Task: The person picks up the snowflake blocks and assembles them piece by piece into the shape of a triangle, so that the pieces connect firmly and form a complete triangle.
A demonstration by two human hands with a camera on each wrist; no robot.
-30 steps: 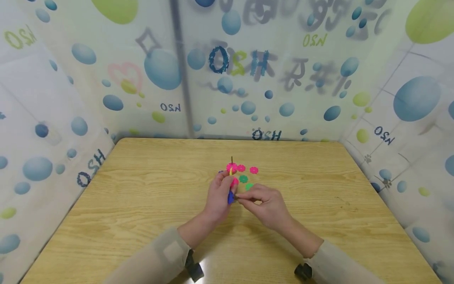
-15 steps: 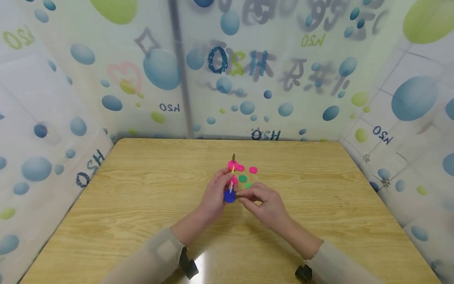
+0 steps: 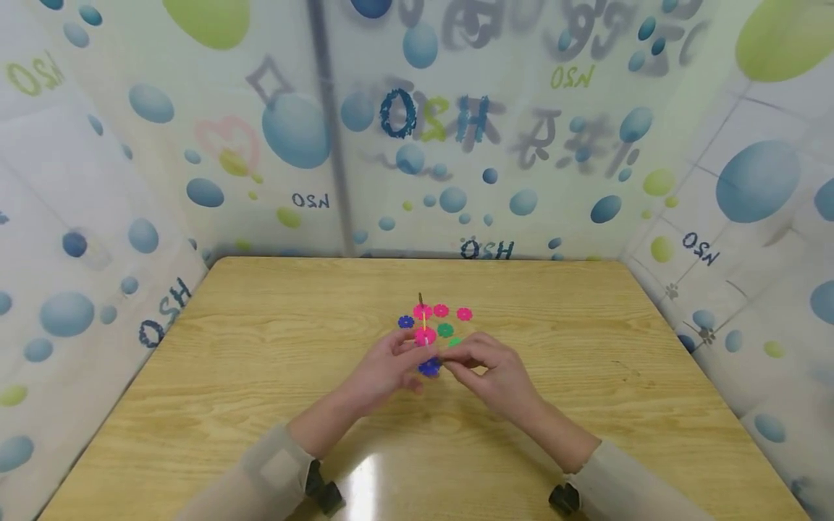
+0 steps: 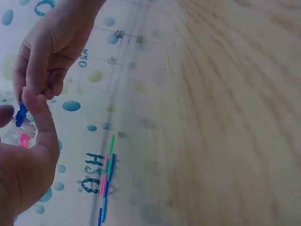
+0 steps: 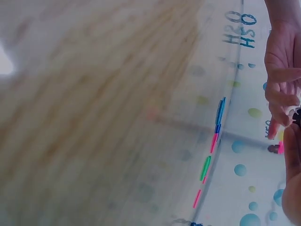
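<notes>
A chain of interlocking plastic flower discs stands out between my two hands in the head view. Its far end is brown, followed by a pink disc [image 3: 423,311], a yellow one seen edge-on, a second pink disc [image 3: 426,336], a whitish disc [image 4: 28,128] and a blue disc [image 3: 428,368] nearest me. My left hand [image 3: 384,370] holds the chain near its blue end, thumb over it. My right hand [image 3: 491,370] pinches a small dark disc [image 5: 296,116] against the blue end. Fingers hide most of that dark disc and the joint.
Loose flower discs lie flat on the wooden table [image 3: 260,347] beyond my hands: a blue disc [image 3: 406,321], a pink disc [image 3: 441,310], another pink disc [image 3: 464,314], a green disc [image 3: 445,330] and a light green one [image 3: 455,342]. Printed fabric walls [image 3: 404,217] enclose the table.
My left hand has shifted its hold from the chain's middle back towards the blue end, uncovering the loose blue disc. The chain has turned slightly. My right hand stays almost in place, still pinching.
</notes>
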